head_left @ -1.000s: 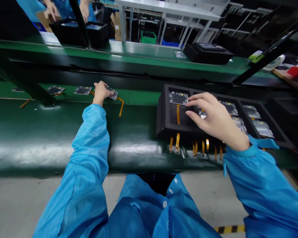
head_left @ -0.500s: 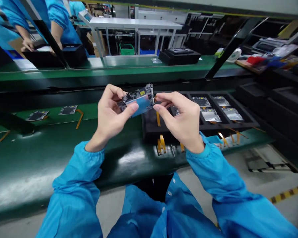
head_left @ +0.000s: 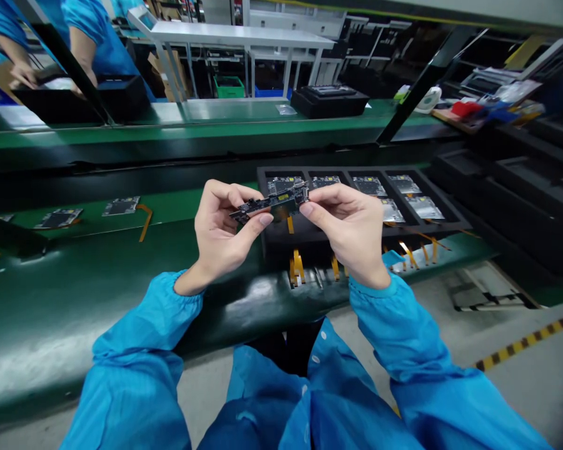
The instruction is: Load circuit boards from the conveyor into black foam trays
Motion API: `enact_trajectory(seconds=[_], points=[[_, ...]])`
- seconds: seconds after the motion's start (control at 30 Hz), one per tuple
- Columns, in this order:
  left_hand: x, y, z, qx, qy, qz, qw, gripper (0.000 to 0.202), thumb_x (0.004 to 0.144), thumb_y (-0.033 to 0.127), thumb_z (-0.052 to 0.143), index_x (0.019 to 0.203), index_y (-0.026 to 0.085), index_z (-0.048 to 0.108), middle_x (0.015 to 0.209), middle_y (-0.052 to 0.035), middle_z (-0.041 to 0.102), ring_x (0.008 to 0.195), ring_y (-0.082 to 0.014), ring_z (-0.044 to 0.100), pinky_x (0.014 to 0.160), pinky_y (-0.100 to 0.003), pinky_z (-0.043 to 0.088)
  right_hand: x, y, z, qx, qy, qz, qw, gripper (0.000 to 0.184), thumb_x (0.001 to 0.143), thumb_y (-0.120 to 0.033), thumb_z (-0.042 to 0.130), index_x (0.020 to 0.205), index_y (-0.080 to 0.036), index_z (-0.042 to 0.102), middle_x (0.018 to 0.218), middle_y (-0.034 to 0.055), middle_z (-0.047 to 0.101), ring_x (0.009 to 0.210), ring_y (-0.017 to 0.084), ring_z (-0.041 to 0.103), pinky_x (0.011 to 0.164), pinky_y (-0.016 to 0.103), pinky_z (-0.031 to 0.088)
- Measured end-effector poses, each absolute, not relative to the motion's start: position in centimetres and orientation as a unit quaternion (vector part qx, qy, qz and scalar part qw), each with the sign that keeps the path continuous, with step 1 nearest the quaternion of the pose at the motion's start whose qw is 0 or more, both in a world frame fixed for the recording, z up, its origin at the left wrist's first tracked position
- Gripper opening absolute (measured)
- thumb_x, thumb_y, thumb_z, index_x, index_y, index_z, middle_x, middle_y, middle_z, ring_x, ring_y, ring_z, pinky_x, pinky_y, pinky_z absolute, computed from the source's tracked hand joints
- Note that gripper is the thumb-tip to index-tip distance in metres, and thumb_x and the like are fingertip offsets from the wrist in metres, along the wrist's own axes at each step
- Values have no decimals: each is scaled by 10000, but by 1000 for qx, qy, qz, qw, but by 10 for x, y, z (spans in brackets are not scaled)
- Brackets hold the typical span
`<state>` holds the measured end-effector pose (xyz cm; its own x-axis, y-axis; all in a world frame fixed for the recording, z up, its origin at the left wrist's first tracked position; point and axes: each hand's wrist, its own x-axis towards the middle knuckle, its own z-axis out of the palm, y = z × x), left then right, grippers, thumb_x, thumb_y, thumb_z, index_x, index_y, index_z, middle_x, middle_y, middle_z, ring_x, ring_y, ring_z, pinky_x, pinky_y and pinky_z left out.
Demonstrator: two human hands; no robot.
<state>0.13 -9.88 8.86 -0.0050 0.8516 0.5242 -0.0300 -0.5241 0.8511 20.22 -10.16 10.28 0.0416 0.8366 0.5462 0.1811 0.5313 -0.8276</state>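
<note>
Both my hands hold one small circuit board (head_left: 274,201) edge-on in front of me, above the green belt. My left hand (head_left: 223,231) pinches its left end between thumb and fingers. My right hand (head_left: 347,225) pinches its right end. Just behind them sits a black foam tray (head_left: 455,220) with several more boards in its pockets and orange flex cables hanging over its near edge. Two other boards (head_left: 121,205) lie flat on the green conveyor belt (head_left: 75,294) to my left.
A second, higher green belt (head_left: 216,128) runs behind, carrying black trays (head_left: 331,100). Another person in a blue coat (head_left: 82,47) works at the far left behind a black tray. A black slanted post (head_left: 417,87) rises at right. Stacked black trays (head_left: 520,200) stand at right.
One second ago my left hand was on a board on the belt and my right hand in the tray. Both hands came together holding one board, which has since tilted flatter, edge-on.
</note>
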Motion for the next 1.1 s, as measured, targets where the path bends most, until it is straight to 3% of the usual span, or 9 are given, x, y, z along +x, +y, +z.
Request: enact_trajectory(seconds=[0.17,0.3,0.43,0.57,0.8,0.9,0.97,1.03,1.1], points=[[1,-98,86,618,325,589,406,608,849,751,906,1008,269,572,1000,-29,689,971,-235,740,902,-387,654,203,-98,97,-388,-617,274,627,461,819,-657,987,851,-255,764,806,7,751,744,205,743,665,353,667],[-1,-99,83,615,331,557,450,538,852,716,916,938,231,699,995,-63,718,1022,-291,779,873,-411,679,201,-95,90,-402,-616,277,618,517,876,-749,900,921,-260,741,851,10,734,770,201,735,694,358,668],[0,-98,80,611,309,539,490,512,884,678,908,940,196,742,1044,-95,785,976,-302,832,832,-420,721,198,-95,90,-383,-606,299,630,530,846,-737,935,879,-259,709,835,-7,702,743,173,696,687,331,652],[2,-95,76,627,265,580,447,543,937,690,858,1075,176,752,1012,-79,800,856,-260,851,734,-373,729,195,-97,93,-367,-582,352,635,561,767,-699,1012,810,-248,680,788,-24,669,698,153,658,641,304,625],[0,-99,81,634,283,584,421,546,941,672,865,1126,165,777,1017,-77,827,904,-267,860,768,-366,748,193,-97,89,-371,-581,383,615,567,780,-712,1000,839,-254,672,808,-19,677,714,162,671,672,323,654],[-3,-96,82,605,299,577,460,530,938,644,880,1149,171,770,993,-76,837,901,-281,866,744,-364,746,201,-101,99,-376,-631,366,572,539,847,-725,945,1040,-283,704,977,11,741,864,214,736,805,394,702],[-5,-91,83,579,300,571,499,522,933,623,890,1167,173,765,1002,-81,847,886,-279,870,727,-357,746,209,-106,111,-372,-686,299,549,553,883,-651,945,1249,-326,686,1242,43,753,1041,261,756,915,455,703],[-7,-87,83,554,297,556,544,521,919,588,908,1185,164,762,1021,-88,856,875,-272,870,730,-350,748,218,-111,125,-350,-769,184,502,571,925,-506,938,1391,-356,643,1518,77,655,1251,319,717,1064,544,658],[-6,-84,83,537,294,529,587,519,908,551,925,1190,146,762,1034,-97,860,876,-268,871,745,-348,751,224,-113,137,-324,-846,61,419,523,956,-365,893,1417,-346,646,1664,100,548,1439,395,615,1208,650,550]])
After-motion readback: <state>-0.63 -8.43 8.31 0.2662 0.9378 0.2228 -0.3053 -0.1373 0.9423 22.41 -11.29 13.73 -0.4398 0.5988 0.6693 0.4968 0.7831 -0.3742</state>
